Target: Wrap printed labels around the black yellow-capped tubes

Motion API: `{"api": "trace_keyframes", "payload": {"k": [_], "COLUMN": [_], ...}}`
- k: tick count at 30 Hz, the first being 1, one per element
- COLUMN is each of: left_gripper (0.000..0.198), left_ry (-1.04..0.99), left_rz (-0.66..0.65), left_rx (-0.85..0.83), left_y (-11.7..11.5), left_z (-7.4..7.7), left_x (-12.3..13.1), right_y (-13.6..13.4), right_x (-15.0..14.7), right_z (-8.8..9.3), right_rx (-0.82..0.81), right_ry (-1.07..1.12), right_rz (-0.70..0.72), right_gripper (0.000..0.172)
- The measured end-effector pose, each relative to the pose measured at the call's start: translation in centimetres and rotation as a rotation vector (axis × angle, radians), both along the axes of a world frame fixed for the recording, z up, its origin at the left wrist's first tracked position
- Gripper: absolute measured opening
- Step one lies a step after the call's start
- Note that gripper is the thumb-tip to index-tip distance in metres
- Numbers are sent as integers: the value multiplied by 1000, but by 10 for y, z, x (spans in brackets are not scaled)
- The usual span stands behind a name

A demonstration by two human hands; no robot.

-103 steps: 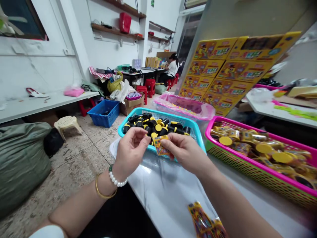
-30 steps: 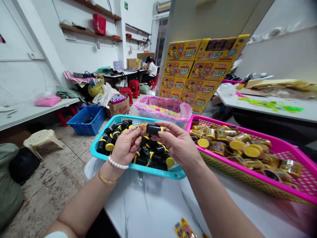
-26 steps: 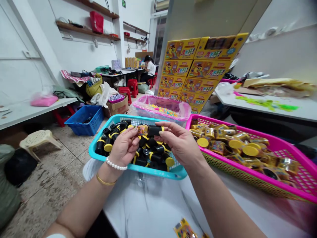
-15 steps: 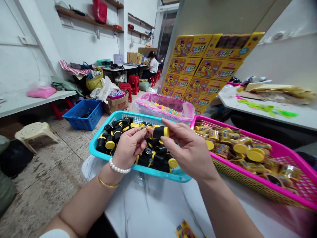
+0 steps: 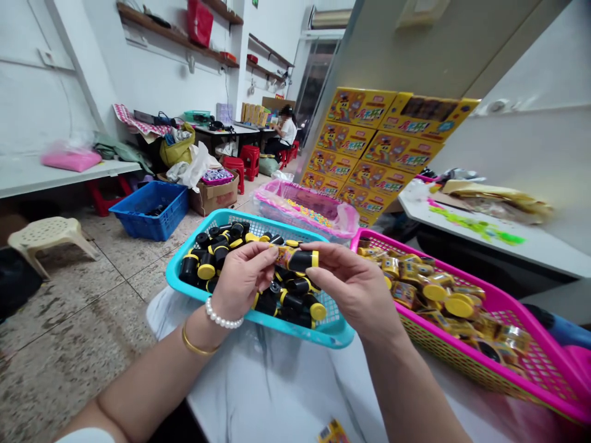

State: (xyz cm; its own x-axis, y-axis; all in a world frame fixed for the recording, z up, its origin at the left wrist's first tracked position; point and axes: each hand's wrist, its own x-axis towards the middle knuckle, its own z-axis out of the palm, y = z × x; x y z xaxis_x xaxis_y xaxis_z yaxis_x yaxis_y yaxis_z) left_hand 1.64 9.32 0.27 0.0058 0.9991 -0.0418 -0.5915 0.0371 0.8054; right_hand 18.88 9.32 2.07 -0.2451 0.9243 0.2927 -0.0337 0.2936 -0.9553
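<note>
Over the turquoise basket (image 5: 178, 284) my two hands meet at a small black cup with a yellow lid (image 5: 299, 260). A colourful printed wrapper (image 5: 282, 256) covers the cup's left end. My left hand (image 5: 244, 277) pinches the wrapper between thumb and fingers. The thumb and fingertips of my right hand (image 5: 355, 286) close around the yellow-lidded end; the tips partly hide behind it. Below, several black cups with yellow lids (image 5: 206, 271) lie loose in the basket, and the cup lies sideways above them.
At right, a pink basket (image 5: 530, 307) holds many gold-wrapped cups (image 5: 434, 292). Behind stands a pink-lined tub (image 5: 341, 224) of coloured bits. Yellow printed boxes (image 5: 388, 151) are stacked beyond. A printed wrapper (image 5: 333, 432) lies on the marbled table (image 5: 277, 387). A person (image 5: 287, 130) sits far back.
My right hand's fingers have closed in on the lidded end of the cup, where they were spread apart before. My left hand keeps its pinch. The view has shifted slightly.
</note>
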Motion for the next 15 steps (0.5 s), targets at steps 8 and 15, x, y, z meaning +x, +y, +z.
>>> {"api": "trace_keyframes", "payload": {"k": [8,15], "left_gripper": [50,37], "left_ry": [26,225], "left_rz": [-146,-156], "left_rx": [117,133], "left_y": [-5,-6], "left_z": [-1,-3], "left_x": [-2,-4], "right_y": [0,-6], "right_x": [8,11], "right_z": [2,3], "right_rx": [93,510], "right_ry": [-71,-465], "right_rz": [48,-116], "right_gripper": [32,39]}}
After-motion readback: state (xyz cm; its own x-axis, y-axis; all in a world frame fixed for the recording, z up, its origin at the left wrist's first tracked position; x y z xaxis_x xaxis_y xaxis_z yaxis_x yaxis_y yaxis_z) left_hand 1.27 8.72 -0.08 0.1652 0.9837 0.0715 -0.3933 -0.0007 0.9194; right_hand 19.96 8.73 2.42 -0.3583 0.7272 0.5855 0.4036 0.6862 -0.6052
